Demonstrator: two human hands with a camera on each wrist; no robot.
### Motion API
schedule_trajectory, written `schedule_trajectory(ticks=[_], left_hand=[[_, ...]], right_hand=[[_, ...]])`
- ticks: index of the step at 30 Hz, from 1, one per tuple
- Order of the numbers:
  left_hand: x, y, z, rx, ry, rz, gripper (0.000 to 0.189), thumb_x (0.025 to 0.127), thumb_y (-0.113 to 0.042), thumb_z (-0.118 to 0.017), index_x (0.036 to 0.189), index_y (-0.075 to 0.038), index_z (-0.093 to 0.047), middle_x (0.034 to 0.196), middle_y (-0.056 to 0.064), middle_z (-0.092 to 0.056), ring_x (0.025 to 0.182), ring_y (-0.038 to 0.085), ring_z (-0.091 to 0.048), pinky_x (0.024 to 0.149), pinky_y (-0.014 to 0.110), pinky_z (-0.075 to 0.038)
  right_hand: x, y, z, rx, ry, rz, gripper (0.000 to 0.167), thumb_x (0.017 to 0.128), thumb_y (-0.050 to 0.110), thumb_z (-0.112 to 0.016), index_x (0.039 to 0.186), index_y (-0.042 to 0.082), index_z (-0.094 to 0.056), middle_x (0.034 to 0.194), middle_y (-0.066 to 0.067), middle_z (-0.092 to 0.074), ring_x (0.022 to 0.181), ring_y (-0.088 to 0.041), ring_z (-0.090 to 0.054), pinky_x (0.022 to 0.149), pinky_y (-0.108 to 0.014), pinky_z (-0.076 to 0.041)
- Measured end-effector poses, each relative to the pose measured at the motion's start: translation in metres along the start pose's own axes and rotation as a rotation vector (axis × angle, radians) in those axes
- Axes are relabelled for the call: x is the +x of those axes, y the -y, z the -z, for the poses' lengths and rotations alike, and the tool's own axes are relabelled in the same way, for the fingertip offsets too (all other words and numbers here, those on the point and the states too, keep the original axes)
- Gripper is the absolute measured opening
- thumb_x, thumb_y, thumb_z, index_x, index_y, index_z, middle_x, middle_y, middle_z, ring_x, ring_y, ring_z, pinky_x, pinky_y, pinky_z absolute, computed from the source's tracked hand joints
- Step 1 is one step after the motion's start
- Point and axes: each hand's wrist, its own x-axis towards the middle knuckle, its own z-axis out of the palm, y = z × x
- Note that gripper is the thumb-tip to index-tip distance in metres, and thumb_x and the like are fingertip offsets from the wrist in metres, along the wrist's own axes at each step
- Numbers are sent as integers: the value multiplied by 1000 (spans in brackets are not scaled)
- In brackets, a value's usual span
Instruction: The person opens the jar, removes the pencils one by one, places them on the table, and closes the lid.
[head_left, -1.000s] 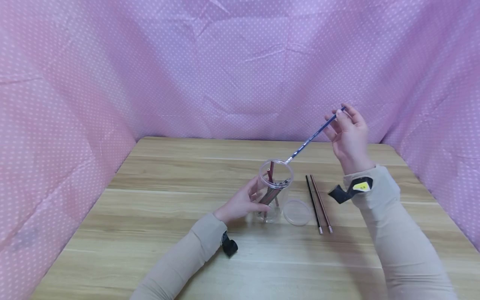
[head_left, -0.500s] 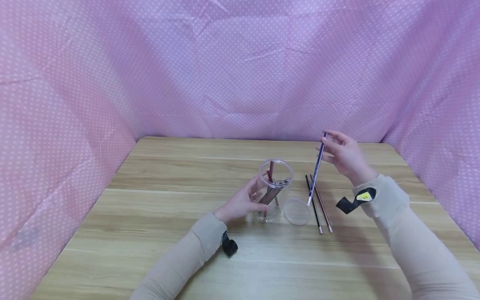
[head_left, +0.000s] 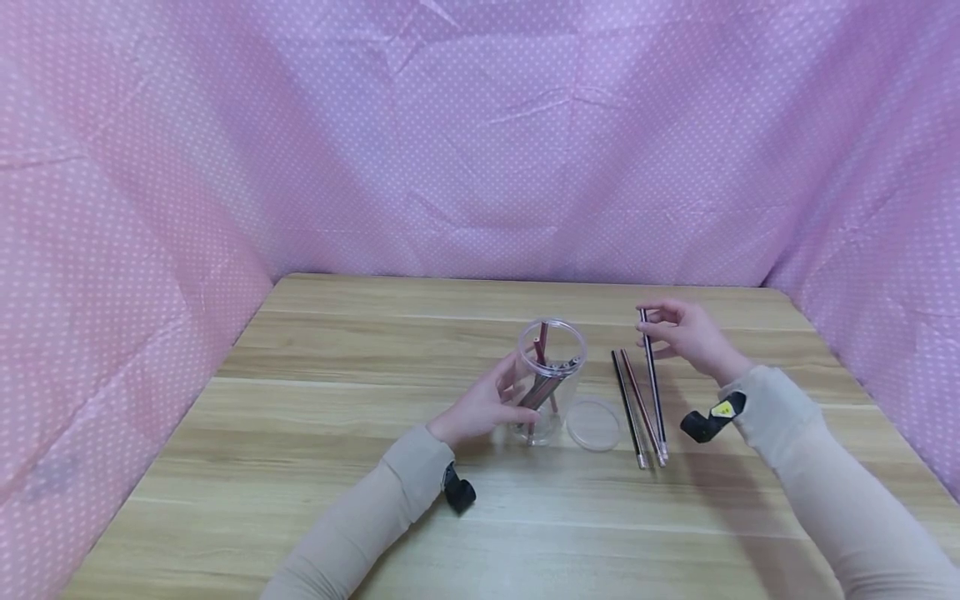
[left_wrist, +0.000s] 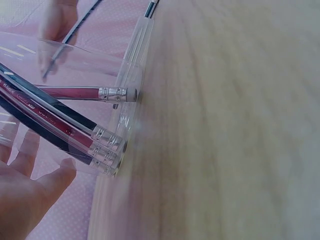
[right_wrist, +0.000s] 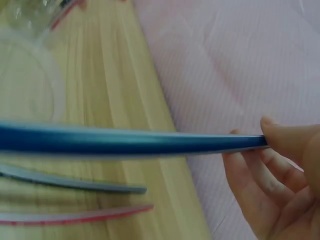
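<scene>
My left hand [head_left: 483,407] grips a clear plastic jar [head_left: 567,390] from its left side, thumb in front. Inside lean several pencils [left_wrist: 65,127], red and dark, their eraser ends at the bottom in the left wrist view. My right hand [head_left: 692,337] pinches a blue pencil [right_wrist: 125,142] near its top end between thumb and fingers. That pencil slants down, its eraser end low beside two pencils on the table, one black [head_left: 627,404] and one reddish [head_left: 637,392].
A round clear lid [head_left: 594,423] lies between the jar and the table pencils. The wooden table [head_left: 337,358] ends at a pink dotted cloth [head_left: 480,150] hanging behind and at both sides.
My right hand has brought the blue pencil from beside the jar's rim rightward and down, to the right of the two table pencils. My left hand keeps holding the jar in place.
</scene>
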Motion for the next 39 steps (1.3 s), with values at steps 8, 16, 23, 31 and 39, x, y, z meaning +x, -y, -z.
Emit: schedule_trajectory(ticks=[8,16,23,31,39], left_hand=[[0,1,0,5,-2,8,97,77,-2,-75,152,-27,-18,153,2,-33,142,19,-28,117,39,-26],[0,2,1,3,-6,15,97,77,-3,-75,152,-26,-18,153,4,-32,142,21,-27,117,40,-26],[0,0,0,1,0,23,97,77,-2,-75,152,-24,-18,153,4,-33,142,21,-27,117,39,-26],[0,1,1,-4,10,16,96,77,0,-74,152,-19,-17,154,6,-31,142,22,-27,117,39,-27],[0,1,1,-7,7,14,96,77,0,-74,152,-21,-17,153,6,-32,142,22,-27,117,39,-27]], right_hand=[[8,-30,6,-80,17,-45,49,94,12,-57,136,-9,-40,91,3,-61,78,-1,-61,74,-42,-60],[14,-50,8,-90,26,-97,50,95,12,-55,137,-9,-37,111,-22,-60,80,-5,-62,76,-40,-59],[19,-66,8,-22,41,-133,50,93,7,-56,136,-10,-36,100,-11,-63,75,-4,-62,65,-26,-58],[22,-74,5,-7,76,-150,50,94,7,-56,136,-12,-35,90,-2,-66,74,-6,-64,68,-27,-59],[26,-75,-1,-132,101,-144,45,94,8,-55,132,-11,-41,95,-10,-66,75,-6,-61,69,-28,-59]])
